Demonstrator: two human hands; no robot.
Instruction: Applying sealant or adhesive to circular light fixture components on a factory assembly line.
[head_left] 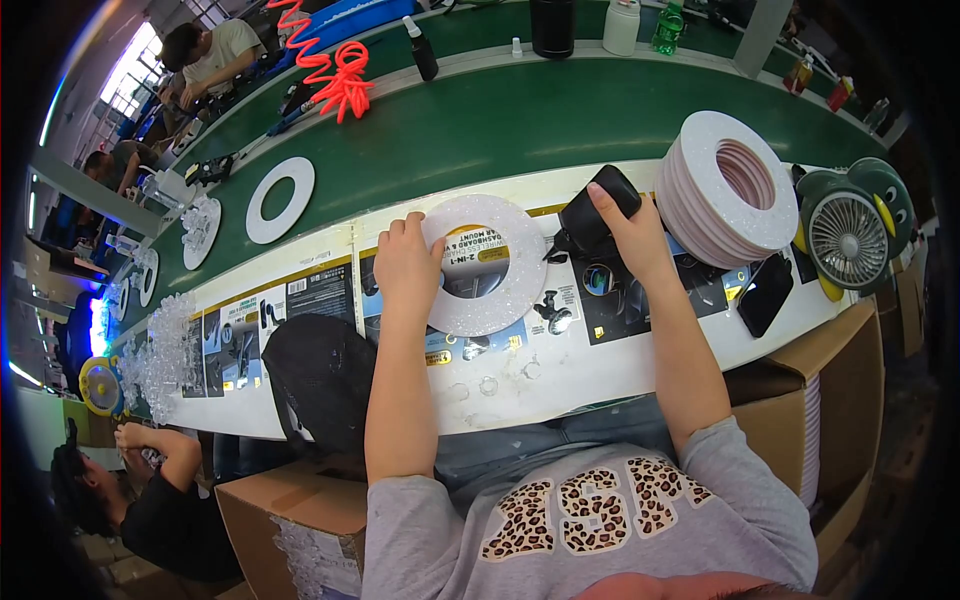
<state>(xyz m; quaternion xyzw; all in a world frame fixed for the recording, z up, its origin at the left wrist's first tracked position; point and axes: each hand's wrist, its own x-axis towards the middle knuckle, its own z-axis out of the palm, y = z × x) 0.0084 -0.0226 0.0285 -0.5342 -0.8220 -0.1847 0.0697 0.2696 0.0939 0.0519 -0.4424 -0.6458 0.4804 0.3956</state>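
A flat white speckled ring (510,300) lies on the worktable in front of me. My left hand (408,258) holds its left rim, thumb over the ring's edge; the undersides of the fingers are hidden. Just right of the ring, my right hand (632,230) is closed around a black handheld device (603,205). Its narrower end points down and left, near the ring's right edge, and its exact kind is unclear. Beside my right hand stands a tall stack of similar white rings (728,190) with pinkish sides.
A green conveyor belt (450,115) runs beyond the white table, carrying another ring (280,200). To the right are a phone (765,296) and a small fan (848,240). A black bag (322,380) sits left, near clear plastic parts (165,350). Open cartons (835,400) flank me; co-workers sit left.
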